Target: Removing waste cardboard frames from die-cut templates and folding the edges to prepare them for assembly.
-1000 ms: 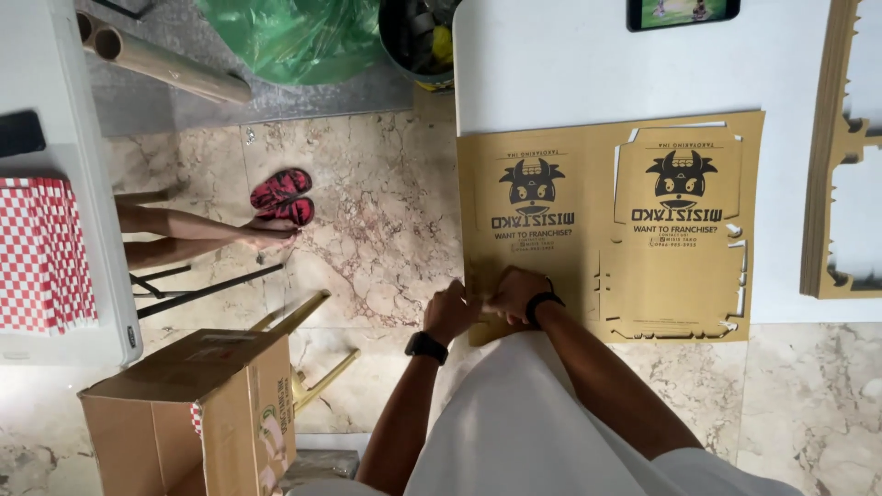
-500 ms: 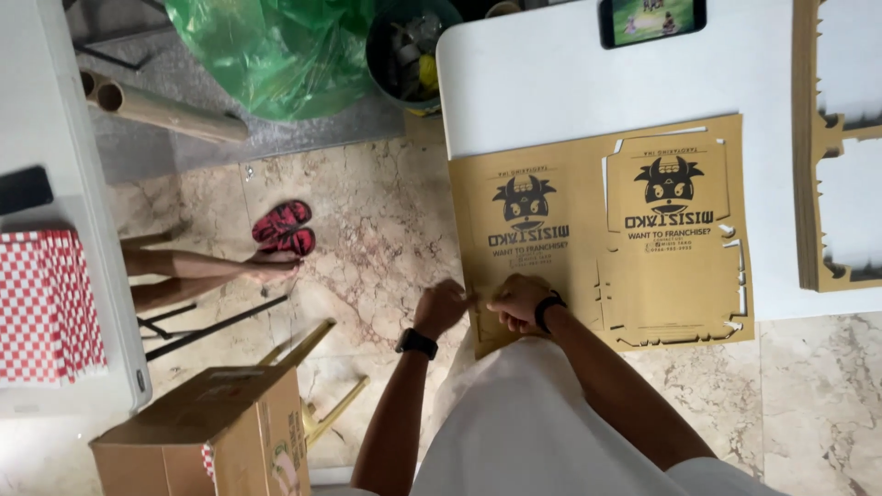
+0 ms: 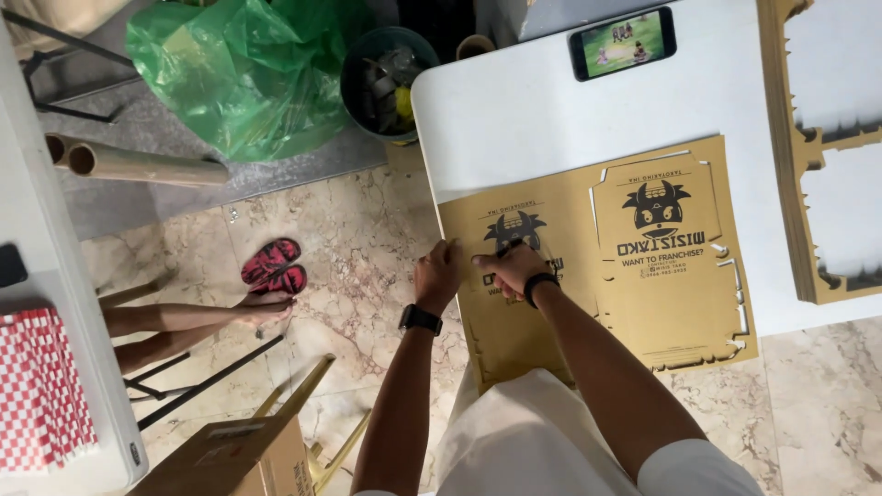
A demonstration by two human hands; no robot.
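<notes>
The cardboard sheet [image 3: 597, 266] lies flat on the white tabletop [image 3: 524, 119], its near end sticking out over the edge. The left hand [image 3: 437, 274] pinches the sheet's left edge, and the right hand [image 3: 508, 269] grips it just beside. Both box shapes look unpopped from the sheet, so most work seems left.

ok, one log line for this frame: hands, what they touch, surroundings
left hand: grips edge of brown die-cut cardboard sheet | right hand: presses on same sheet | sheet: flat, overhangs white table | black phone: on table
</notes>
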